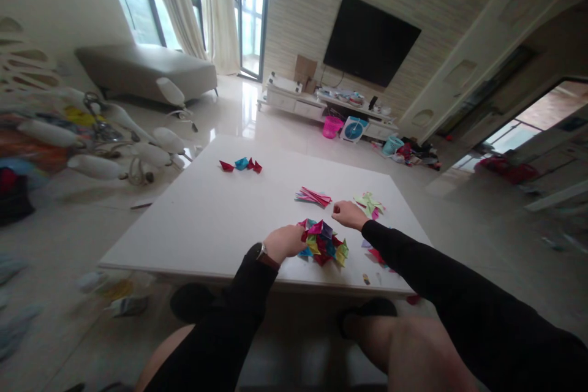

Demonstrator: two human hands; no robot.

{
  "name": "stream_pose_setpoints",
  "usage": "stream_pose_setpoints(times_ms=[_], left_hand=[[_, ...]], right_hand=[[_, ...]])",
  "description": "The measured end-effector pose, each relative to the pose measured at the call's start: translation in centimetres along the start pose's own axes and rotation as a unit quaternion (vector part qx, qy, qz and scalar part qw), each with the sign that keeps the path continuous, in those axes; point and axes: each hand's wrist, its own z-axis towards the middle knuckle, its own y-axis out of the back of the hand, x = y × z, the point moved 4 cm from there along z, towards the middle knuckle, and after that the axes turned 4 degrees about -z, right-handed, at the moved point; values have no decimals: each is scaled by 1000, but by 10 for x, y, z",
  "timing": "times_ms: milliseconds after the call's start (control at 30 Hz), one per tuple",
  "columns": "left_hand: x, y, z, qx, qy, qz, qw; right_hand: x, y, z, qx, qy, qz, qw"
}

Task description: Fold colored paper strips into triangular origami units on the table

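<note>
A heap of small folded coloured paper pieces (324, 244) lies near the front edge of the white table (197, 220). My left hand (285, 241) rests closed against the left side of the heap, fingers curled into the papers. My right hand (349, 214) is a loose fist just behind the heap, beside a pale green and pink folded paper bunch (369, 204); what it pinches, if anything, is hidden. A fan of pink and red paper strips (313, 196) lies further back. Three small folded pieces, red and blue (241, 165), sit at the far left part of the table.
A fallen chandelier with white lamp shades (114, 141) lies on the floor to the left. A grey couch (147, 70), a TV stand (321, 107) and a wall TV (370, 40) stand behind. Clutter lies on the floor under the table's front left corner (122, 297).
</note>
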Motion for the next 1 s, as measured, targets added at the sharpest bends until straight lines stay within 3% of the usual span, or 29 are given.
stream_pose_setpoints(times_ms=[200,367,433,500,600,700,833,1000], left_hand=[[-3,2,-5,22,21,-1,1000],[2,17,-7,-8,26,-47,999],[9,30,-9,-48,42,-69,996],[16,49,-14,-136,47,-93,985],[26,79,-22,-284,55,-145,946],[33,97,-24,-370,73,-201,904],[39,107,-20,-421,68,-252,868],[47,107,-18,-417,74,-274,863]], right_hand=[[33,22,35,-12,26,-42,999],[83,8,84,-5,67,-47,997],[107,-2,108,-1,87,-40,995],[131,-13,135,0,112,-27,993],[168,-25,175,2,147,-2,989],[201,-33,209,1,173,24,985],[235,-40,242,-14,195,62,979],[255,-47,257,-16,201,108,973]])
